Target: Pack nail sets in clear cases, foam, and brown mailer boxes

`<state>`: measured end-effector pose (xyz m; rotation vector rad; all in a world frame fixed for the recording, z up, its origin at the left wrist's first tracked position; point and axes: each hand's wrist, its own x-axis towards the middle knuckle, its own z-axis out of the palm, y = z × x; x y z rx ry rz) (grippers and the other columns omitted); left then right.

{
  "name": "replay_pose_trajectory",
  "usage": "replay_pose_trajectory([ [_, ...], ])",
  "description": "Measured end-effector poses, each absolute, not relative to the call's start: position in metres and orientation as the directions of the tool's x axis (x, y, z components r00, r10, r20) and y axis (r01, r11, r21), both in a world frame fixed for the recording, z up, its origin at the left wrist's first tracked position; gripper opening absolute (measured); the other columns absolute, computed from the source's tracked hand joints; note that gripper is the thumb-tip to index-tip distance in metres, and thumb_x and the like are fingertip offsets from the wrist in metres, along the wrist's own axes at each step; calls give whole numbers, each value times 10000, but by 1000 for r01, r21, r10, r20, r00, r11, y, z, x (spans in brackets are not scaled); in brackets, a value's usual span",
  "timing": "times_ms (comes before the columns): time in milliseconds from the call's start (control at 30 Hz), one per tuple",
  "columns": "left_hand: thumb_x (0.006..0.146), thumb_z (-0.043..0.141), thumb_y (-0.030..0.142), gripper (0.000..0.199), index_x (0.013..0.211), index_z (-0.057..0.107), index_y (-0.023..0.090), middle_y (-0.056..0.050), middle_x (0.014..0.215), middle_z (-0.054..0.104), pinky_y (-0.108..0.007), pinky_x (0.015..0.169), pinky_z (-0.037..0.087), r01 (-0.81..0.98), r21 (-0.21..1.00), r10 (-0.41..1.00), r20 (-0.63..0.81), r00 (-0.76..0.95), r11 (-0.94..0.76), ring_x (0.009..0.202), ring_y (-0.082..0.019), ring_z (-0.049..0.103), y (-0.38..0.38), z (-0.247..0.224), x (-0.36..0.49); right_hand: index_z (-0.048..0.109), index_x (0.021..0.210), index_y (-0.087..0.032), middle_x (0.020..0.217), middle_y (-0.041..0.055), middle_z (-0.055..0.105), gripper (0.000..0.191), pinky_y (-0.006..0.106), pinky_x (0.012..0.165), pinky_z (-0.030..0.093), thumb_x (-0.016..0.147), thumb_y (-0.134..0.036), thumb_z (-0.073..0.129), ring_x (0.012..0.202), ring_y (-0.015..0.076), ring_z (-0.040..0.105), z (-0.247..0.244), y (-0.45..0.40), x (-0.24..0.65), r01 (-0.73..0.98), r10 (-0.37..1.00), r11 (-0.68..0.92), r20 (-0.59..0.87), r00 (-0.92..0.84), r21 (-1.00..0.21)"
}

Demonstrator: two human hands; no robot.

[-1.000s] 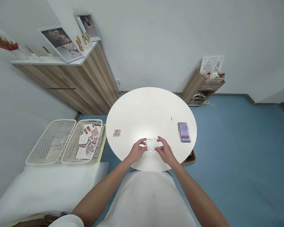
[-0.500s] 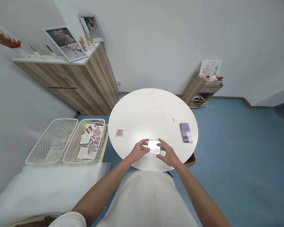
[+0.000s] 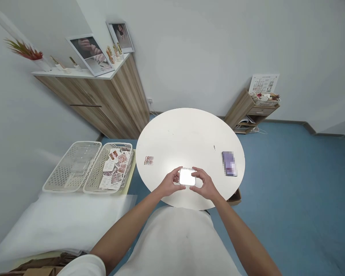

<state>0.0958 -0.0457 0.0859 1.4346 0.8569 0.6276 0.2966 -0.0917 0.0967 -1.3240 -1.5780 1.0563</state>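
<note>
Case (image 3: 187,178) pinched at opposite ends by left hand (image 3: 169,184) and right hand (image 3: 206,186); face now all glare, see-through earlier.

From my far seat I count two hands (image 3: 169,185) (image 3: 206,186), one case (image 3: 186,177) — also one table (image 3: 189,134), two baskets (image 3: 57,173) (image 3: 93,181), two picture frames (image 3: 90,54) (image 3: 120,36).

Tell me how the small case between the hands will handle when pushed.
The case is probably stiff: its rectangular outline looks unbent between the left hand and the right hand. It may be slippery, since its face throws a bright glare. Its straight sides suggest it would slide rather than roll.
</note>
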Motion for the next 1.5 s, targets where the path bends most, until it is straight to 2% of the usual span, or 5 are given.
replay_pose_trajectory([
  [533, 558, 749, 270, 765, 1234, 393, 235, -7, 857, 492, -272, 686, 427, -20, 987, 794, -116, 597, 159, 776, -122, 514, -53, 84, 89, 574, 944, -244, 1175, 84, 450, 458, 395, 906, 406, 535, -339, 757, 1126, 241, 450, 90, -99, 284, 96, 995, 53, 44, -88, -994],
  [933, 611, 714, 221, 826, 1308, 277, 284, -74, 1043, 543, -308, 738, 439, -106, 909, 743, -258, 617, 404, 849, -145, 570, -60, 96, 89, 549, 921, -238, 1084, 65, 475, 431, 360, 862, 419, 547, -325, 745, 1009, 203, 509, 107, -96, 282, 61, 996, 77, 73, -56, -995],
  [1133, 642, 670, 230, 528, 1138, 489, 211, -23, 832, 576, -284, 686, 443, -100, 857, 746, -377, 549, 506, 699, -105, 579, -58, 87, 77, 541, 910, -230, 1085, 65, 483, 410, 355, 867, 412, 557, -306, 736, 1031, 210, 504, 105, -103, 280, 65, 998, 38, 35, -54, -997],
  [1300, 600, 650, 163, 376, 968, 575, 161, -1, 758, 567, -245, 632, 429, -3, 920, 798, -338, 500, 391, 604, -76, 545, -61, 76, 77, 518, 918, -218, 897, 38, 564, 404, 338, 711, 476, 609, -425, 678, 791, 179, 575, 106, -100, 277, 91, 989, -143, -145, -21, -986],
  [1500, 618, 587, 138, 265, 883, 580, 140, 10, 723, 538, -205, 568, 401, 50, 957, 831, -273, 485, 285, 519, -38, 458, -72, 68, 78, 532, 736, -203, 751, -5, 480, 326, 360, 718, 507, 713, -528, 531, 641, 115, 522, 104, -95, 266, -4, 958, -261, -259, 121, -965],
])
